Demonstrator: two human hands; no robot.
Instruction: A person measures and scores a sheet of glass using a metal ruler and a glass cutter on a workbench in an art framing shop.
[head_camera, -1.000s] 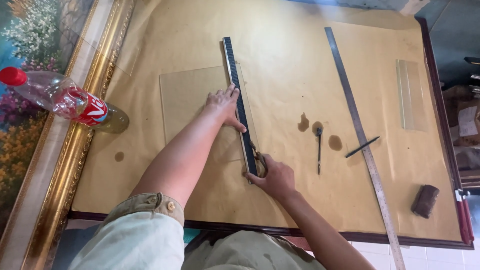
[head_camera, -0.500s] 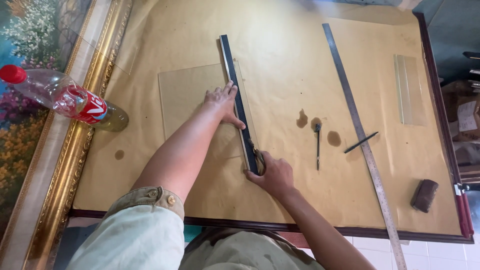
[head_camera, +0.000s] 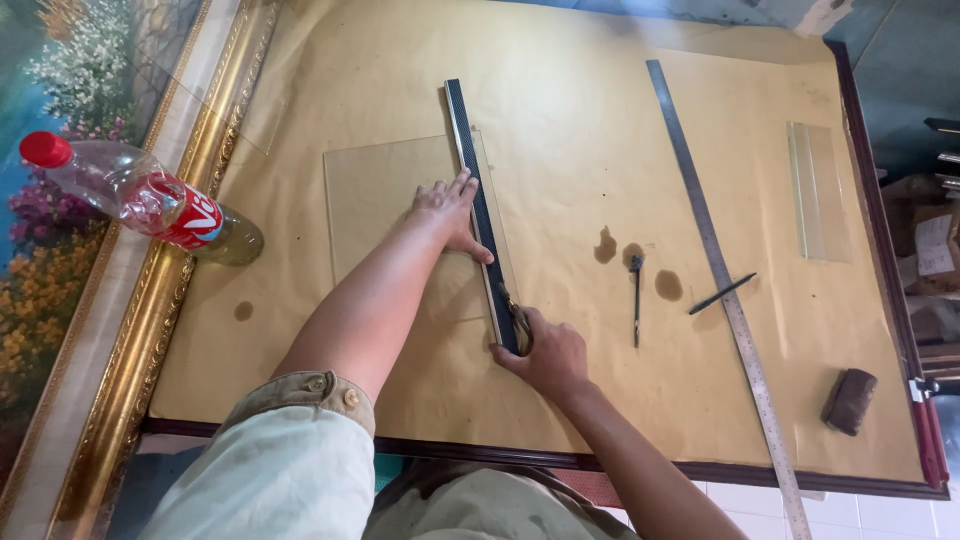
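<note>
Left hand is laid flat, fingers spread, pressed down on a clear glass sheet and against the left edge of a black straightedge, nothing gripped. Right hand is closed around a small glass cutter, held against the near end of the straightedge, at the near edge of the glass. Glass sheet is lying flat on brown paper that covers the table. To the right, well apart, a long steel ruler is laid diagonally, with two thin dark tools beside it, a narrow glass strip and a dark block. At left, a plastic bottle with a red cap is lying on a gilt picture frame.
</note>
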